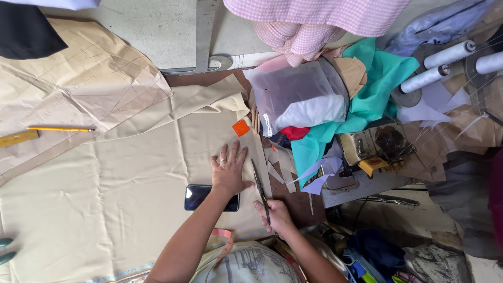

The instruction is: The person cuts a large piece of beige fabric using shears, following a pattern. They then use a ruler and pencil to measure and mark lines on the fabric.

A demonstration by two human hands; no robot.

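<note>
Crowded sewing workroom seen from above: a tabletop spread with beige fabric, with paper pattern sheets at upper left, a yellow pencil and a wooden ruler lying on them. Left hand pressed flat on the fabric near its right edge, fingers spread wide, ring on one finger, wrist just above a dark phone lying face up on the cloth. Right hand closed around the handles of dark scissors, blades pointing away from the body and lying along the fabric's right edge, just beside the left thumb. Apparently mid-cut, trimming a strip from that edge; pale offcuts lying just beyond the blades. Likely needed next: blades kept along the line, cloth held flat and taut under the spread hand. Small orange block ahead of the fingers. Further right, a clear plastic bag of cloth, teal fabric, pink checked fabric, a sewing machine and white thread cones. Pink measuring tape hanging near the chest.
</note>
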